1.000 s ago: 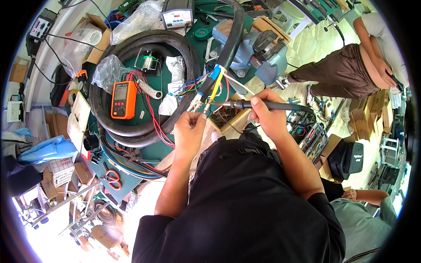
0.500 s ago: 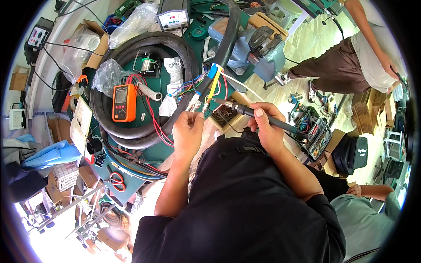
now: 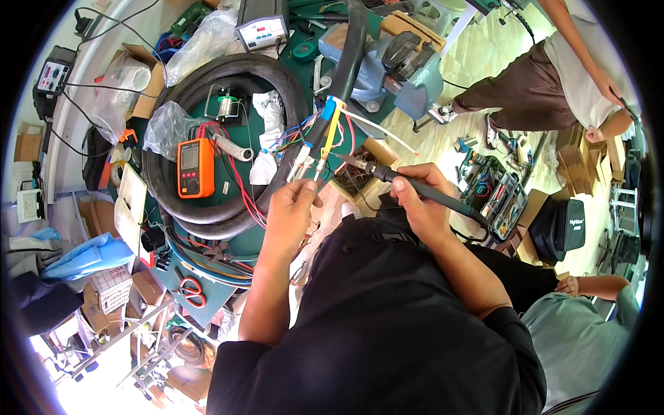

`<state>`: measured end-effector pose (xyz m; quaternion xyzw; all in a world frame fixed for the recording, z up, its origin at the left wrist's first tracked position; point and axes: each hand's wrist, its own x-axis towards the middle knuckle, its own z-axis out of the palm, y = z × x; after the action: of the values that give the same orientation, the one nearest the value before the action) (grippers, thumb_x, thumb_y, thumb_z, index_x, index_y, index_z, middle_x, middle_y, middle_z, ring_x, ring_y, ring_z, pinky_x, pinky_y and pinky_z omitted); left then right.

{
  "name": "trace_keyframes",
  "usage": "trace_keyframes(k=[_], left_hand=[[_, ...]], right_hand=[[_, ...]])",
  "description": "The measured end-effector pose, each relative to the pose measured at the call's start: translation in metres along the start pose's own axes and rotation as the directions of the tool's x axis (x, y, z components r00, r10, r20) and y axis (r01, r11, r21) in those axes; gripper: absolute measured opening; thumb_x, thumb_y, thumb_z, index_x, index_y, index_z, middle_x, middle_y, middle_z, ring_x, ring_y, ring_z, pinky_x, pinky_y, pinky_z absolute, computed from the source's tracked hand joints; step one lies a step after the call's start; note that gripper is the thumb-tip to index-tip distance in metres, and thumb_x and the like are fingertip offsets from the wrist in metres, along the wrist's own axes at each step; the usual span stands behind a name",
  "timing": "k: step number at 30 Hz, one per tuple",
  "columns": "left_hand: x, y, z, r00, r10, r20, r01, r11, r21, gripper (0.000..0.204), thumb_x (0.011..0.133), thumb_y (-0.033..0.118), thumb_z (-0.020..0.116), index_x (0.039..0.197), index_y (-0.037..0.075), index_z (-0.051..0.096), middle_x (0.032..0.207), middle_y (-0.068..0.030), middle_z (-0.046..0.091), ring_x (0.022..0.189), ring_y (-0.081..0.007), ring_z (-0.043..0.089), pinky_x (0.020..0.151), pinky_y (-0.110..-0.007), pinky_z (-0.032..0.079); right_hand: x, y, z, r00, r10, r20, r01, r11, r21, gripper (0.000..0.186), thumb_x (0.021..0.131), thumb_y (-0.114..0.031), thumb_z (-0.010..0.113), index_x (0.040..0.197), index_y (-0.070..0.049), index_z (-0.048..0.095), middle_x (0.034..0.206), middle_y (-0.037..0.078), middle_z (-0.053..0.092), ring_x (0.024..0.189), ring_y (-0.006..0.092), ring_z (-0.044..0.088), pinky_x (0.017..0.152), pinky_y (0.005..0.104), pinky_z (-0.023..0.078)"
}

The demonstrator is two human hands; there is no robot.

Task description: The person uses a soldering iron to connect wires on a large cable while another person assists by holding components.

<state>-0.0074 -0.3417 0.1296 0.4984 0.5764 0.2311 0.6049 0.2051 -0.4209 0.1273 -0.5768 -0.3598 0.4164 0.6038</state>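
Observation:
My right hand is wrapped round the black handle of a soldering iron, whose tip points left toward the cable end. My left hand is pinched on a thin white wire just below a metal terminal. A small gap seems to lie between the iron's tip and that terminal. Above it hangs the end of a thick black cable, with blue tape, a yellow strip and several coloured wires fanning out. A white-sleeved lead lies beside my left fingertips.
The cable's coil covers much of the green table, around an orange meter and a solder spool. A soldering station and blue vise stand behind. Red-handled scissors lie left. A toolbox and two people are at right.
My left hand has shifted slightly left with the wire, and the iron's tip now sits a little farther from the terminal. A loose white wire has swung right. The whole view has moved slightly.

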Motion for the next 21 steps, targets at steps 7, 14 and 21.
trace_keyframes(k=[7,14,21], left_hand=[[0.0,-0.003,0.004,0.987,-0.092,0.129,0.131,0.933,-0.336,0.025,0.097,0.017,0.046,0.104,-0.004,0.058,0.069,0.0019,0.05,0.048,-0.0022,0.038,0.041,-0.018,0.028],[-0.001,0.0,0.001,0.966,-0.08,0.246,0.197,0.842,-0.502,0.021,0.097,0.019,0.047,0.097,0.0,0.055,0.067,0.0008,0.048,0.045,-0.0046,0.036,0.037,-0.018,0.025],[0.007,0.006,-0.007,0.935,-0.1,0.34,0.247,0.873,-0.421,0.021,0.098,0.021,0.046,0.094,0.003,0.053,0.065,0.0019,0.044,0.045,-0.0049,0.036,0.036,-0.018,0.026]], right_hand=[[0.011,0.0,-0.003,1.0,-0.017,-0.013,0.017,1.0,-0.026,0.018,0.086,-0.012,0.066,0.091,0.003,0.056,0.076,0.006,0.064,0.068,0.0073,0.058,0.062,0.0216,0.047],[0.0,-0.009,0.016,0.982,-0.117,-0.145,0.12,0.993,0.01,0.016,0.088,-0.011,0.063,0.086,0.001,0.054,0.072,0.007,0.063,0.064,0.0082,0.058,0.058,0.0215,0.047],[-0.027,0.014,0.04,0.942,-0.119,-0.313,0.135,0.99,0.032,0.015,0.09,-0.012,0.061,0.088,0.001,0.054,0.072,0.008,0.063,0.063,0.0084,0.058,0.057,0.0215,0.047]])
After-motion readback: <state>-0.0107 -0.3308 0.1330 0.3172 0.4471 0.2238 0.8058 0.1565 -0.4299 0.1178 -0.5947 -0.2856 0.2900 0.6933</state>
